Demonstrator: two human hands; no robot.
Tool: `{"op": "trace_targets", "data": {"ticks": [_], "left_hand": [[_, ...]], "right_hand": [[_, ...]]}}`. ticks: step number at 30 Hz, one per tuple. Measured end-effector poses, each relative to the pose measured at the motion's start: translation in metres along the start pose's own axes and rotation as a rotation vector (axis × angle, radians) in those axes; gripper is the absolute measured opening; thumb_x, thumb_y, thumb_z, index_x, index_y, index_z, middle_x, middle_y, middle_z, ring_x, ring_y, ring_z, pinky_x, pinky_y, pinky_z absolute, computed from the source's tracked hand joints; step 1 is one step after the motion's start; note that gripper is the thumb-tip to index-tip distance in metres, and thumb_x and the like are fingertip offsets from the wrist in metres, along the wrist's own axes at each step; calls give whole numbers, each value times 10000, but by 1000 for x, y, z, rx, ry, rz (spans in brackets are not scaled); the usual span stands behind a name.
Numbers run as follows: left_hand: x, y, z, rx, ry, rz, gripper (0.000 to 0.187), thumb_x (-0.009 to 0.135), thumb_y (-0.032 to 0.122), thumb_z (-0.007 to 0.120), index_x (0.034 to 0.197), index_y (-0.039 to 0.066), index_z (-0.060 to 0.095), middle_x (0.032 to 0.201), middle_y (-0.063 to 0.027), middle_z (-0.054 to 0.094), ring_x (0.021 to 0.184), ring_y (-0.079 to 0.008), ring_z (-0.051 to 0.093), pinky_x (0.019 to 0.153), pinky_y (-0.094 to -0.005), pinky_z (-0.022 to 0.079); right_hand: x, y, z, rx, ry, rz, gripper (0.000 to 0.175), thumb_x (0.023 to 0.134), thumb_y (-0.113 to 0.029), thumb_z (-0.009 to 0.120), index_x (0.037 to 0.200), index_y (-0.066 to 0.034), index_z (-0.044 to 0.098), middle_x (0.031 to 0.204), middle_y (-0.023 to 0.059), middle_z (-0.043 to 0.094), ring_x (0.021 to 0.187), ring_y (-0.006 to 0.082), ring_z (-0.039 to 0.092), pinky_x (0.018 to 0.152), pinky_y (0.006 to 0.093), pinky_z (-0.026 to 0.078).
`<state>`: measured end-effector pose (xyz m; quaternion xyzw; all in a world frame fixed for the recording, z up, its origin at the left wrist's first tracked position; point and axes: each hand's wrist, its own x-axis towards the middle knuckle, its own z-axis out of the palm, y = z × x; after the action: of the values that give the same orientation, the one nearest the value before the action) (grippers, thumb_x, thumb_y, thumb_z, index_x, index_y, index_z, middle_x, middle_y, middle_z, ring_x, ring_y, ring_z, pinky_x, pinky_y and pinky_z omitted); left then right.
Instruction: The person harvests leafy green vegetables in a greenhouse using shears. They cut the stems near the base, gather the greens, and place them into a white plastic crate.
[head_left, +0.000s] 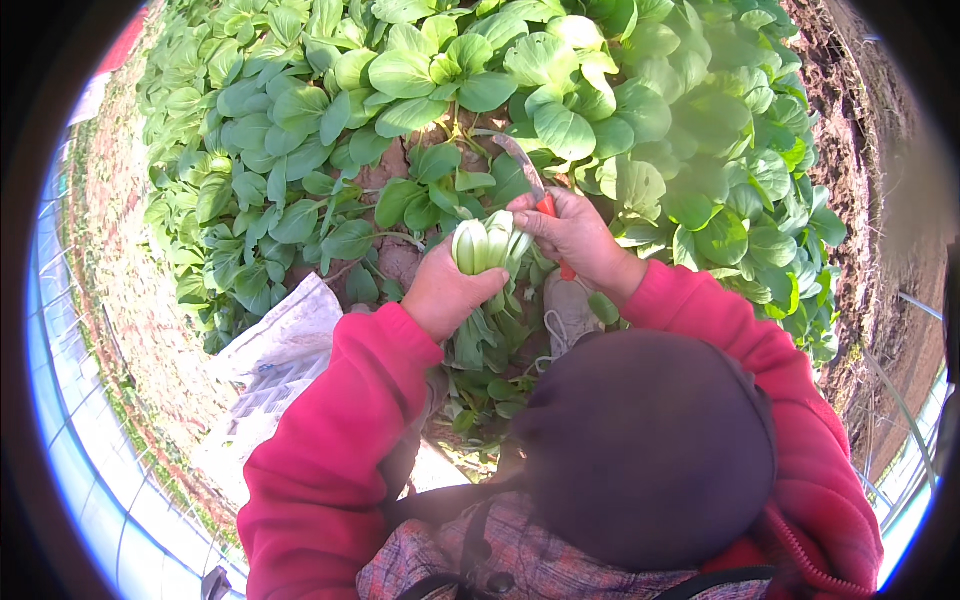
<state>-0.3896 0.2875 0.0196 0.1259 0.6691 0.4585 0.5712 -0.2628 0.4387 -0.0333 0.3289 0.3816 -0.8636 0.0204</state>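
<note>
My left hand (450, 291) grips a bunch of bok choy (481, 244), its pale cut stem end facing up and its leaves hanging below. My right hand (576, 234) holds a small sickle (525, 163) by its orange handle, the curved blade pointing up and away from me. The thumb and fingertips of that hand touch the outer stalks at the right side of the bunch. Leafy bok choy plants (442, 71) grow in soil just beyond both hands. A smaller plant (426, 196) stands close behind the bunch.
A white printed sack (289, 337) lies at the left beside my sleeve. My laced shoe (571, 315) shows below my right hand. Brown soil (847, 112) borders the bed at right. A dark rounded cap (652, 450) covers much of the lower view.
</note>
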Motion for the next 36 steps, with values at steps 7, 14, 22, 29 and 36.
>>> {"op": "trace_targets", "data": {"ticks": [7, 14, 22, 29, 36], "left_hand": [[-3, 18, -5, 529, -140, -42, 458, 738, 139, 699, 1158, -8, 591, 960, -172, 683, 885, -258, 673, 809, -368, 521], [34, 25, -4, 1466, -180, 23, 636, 743, 97, 689, 1341, 17, 488, 998, -214, 681, 911, -370, 665, 809, -454, 534], [60, 19, -51, 1488, 105, -216, 817, 742, 85, 679, 1473, 13, 321, 1003, -233, 683, 942, -380, 665, 841, -454, 533], [63, -1, -84, 1361, 130, -255, 786, 719, 156, 715, 1420, 10, 389, 1076, -255, 662, 1014, -394, 641, 902, -448, 513], [61, -7, -91, 1274, 105, -224, 693, 730, 166, 711, 1360, 14, 463, 1122, -240, 656, 1063, -382, 628, 933, -438, 502]], "right_hand": [[20, 19, -28, -445, 100, -149, 152, 881, -74, 679, 1017, -20, 636, 768, 3, 606, 646, 87, 551, 579, 268, 465], [68, 38, -39, -1225, -41, -390, 248, 925, -241, 564, 957, 1, 609, 877, 244, 645, 855, 443, 615, 767, 517, 478], [122, 42, -29, -1172, -43, -366, 274, 965, -261, 537, 934, 2, 610, 824, 218, 637, 795, 415, 616, 731, 484, 481], [139, 49, -33, -1078, -128, -231, 279, 982, -255, 519, 891, -5, 607, 756, 142, 652, 731, 334, 636, 704, 431, 497], [143, 62, -23, -1009, -104, -118, 296, 977, -272, 508, 895, -10, 620, 758, 142, 658, 728, 308, 642, 703, 426, 496]]}}
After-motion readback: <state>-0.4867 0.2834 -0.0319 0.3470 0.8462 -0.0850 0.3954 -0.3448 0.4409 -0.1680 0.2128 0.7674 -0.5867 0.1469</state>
